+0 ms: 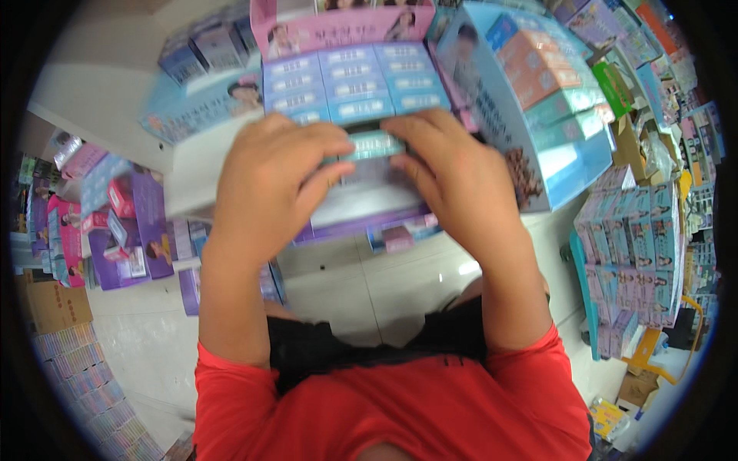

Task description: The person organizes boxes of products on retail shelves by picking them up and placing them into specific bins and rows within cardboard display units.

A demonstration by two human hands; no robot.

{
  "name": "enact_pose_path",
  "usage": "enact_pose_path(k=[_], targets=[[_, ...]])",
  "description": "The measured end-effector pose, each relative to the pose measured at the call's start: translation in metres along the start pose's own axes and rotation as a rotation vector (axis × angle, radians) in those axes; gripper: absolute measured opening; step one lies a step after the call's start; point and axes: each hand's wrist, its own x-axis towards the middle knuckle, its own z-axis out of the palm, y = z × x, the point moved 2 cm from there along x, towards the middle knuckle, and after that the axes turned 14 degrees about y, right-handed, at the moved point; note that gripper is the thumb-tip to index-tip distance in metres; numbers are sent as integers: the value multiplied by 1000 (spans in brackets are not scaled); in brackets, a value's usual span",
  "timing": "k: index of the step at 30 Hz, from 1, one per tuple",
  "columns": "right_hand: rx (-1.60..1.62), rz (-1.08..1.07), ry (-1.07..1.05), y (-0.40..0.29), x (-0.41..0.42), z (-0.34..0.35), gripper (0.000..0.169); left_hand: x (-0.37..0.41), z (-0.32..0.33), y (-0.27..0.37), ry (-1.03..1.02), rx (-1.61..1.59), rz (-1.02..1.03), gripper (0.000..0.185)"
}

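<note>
In front of me stands a display carton with a pink printed header (346, 30). It holds three columns of small blue and lilac boxes (356, 71), each bearing writing. At its near end is a small teal box (376, 145). My left hand (270, 178) pinches the teal box's left end between thumb and fingers. The right end is between the fingertips of my right hand (455, 164). Beneath the teal box is a pale shelf surface (363, 199). My fingers hide both ends of the box, and motion blurs the writing on it.
On the right, a tilted light-blue carton (490, 98) holds orange and green boxes (539, 72). A light-blue carton (202, 106) stands left. Stacked boxes (631, 248) rest on a teal cart (582, 288). Purple display cartons (153, 222) stand lower left, and tiled floor (328, 288) lies below.
</note>
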Motion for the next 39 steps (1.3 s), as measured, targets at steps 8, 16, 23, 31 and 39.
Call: enact_pose_path(k=[8, 16, 23, 31, 39], targets=[[-42, -58, 27, -4, 4, -4, 34, 6, -1, 0, 23, 47, 43, 23], [52, 122, 51, -3, 0, 0, 44, 2, 7, -7, 95, 11, 24, 29], [172, 295, 46, -9, -5, 5, 41, 3, 7, -7, 175, 19, 100, 33], [85, 96, 166, -2, 0, 4, 30, 8, 7, -11, 194, 72, 138, 29], [94, -1, 292, -1, 5, 16, 31, 4, 5, -14, 146, 108, 97, 27]])
